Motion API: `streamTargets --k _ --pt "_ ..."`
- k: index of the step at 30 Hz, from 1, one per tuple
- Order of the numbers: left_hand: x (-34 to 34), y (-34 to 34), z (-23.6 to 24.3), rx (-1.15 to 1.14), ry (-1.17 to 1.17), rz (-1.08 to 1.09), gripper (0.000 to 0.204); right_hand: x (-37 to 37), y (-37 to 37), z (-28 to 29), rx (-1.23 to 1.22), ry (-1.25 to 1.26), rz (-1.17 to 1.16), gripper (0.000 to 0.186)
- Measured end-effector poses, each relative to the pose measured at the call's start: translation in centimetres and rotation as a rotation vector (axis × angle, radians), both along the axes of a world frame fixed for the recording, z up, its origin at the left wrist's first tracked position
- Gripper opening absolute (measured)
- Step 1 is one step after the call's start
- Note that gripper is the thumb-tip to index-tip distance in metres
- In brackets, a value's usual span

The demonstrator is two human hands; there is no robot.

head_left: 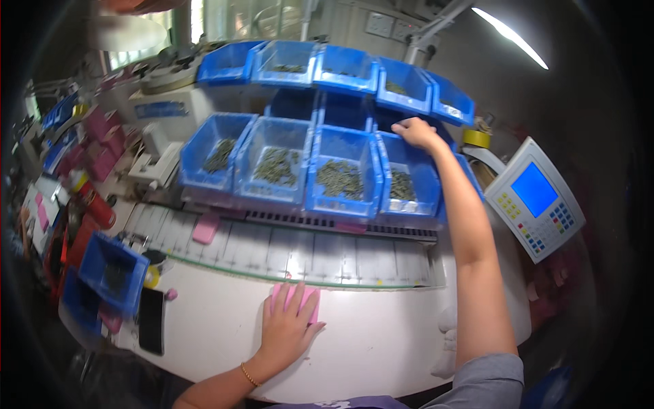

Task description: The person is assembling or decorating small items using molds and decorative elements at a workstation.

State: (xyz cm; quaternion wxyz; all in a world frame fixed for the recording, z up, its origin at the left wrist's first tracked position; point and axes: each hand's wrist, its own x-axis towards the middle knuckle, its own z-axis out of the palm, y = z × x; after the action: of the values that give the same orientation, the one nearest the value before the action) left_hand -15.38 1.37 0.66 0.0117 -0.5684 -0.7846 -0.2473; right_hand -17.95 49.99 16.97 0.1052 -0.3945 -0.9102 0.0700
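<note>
My left hand [289, 324] lies with fingers spread on a pink square pad [308, 297] on the white worktop. My right arm reaches up to the blue bins, where my right hand [417, 133] has its fingers curled at the back of the right-hand front bin [422, 198], just under the upper row [402, 102]; what they hold, if anything, I cannot make out. The front bins [276, 194] hold several small grey-green pieces [340, 177]. A pink piece [204, 228] sits on the gridded strip [327, 259].
A keypad unit with blue screen [565, 204] stands right; a yellow tape roll [477, 138] is behind it. At left are blue bins [129, 279], a black phone [151, 320], a red spray can [95, 204] and pink blocks [102, 157]. White crumpled material [443, 361] lies beside my right arm.
</note>
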Motion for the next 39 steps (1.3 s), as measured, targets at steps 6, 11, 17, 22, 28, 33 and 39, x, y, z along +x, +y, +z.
streamTargets --k 6,11,17,22,28,33,39 --pt "0.0 0.0 -0.6 0.004 -0.007 -0.005 0.060 5.9 -5.3 -0.7 0.406 0.161 0.259 0.027" --pt "-1.2 -0.3 -1.3 0.175 -0.165 0.098 0.047 15.5 -17.9 -3.0 0.339 0.401 0.499 0.017" --pt "0.3 -8.3 0.2 0.760 -0.284 0.262 0.021 30.9 -32.6 -12.8 -0.041 0.367 0.566 0.016" --pt "7.6 -28.3 -8.6 0.421 -0.038 0.355 0.005 36.4 -43.0 -17.3 -0.653 0.566 0.470 0.022" --pt "8.5 -28.9 -12.6 0.233 -0.102 0.275 0.012 37.8 -44.5 -28.9 -1.065 0.129 0.529 0.031" --pt "7.3 -26.0 -13.3 0.154 -0.111 0.222 0.013 36.4 -42.5 -36.1 -0.541 0.006 0.295 0.036" --pt "6.8 -24.1 -15.2 -0.017 -0.181 0.330 0.014 46.4 -45.1 -39.2 -0.829 -0.003 0.452 0.041"
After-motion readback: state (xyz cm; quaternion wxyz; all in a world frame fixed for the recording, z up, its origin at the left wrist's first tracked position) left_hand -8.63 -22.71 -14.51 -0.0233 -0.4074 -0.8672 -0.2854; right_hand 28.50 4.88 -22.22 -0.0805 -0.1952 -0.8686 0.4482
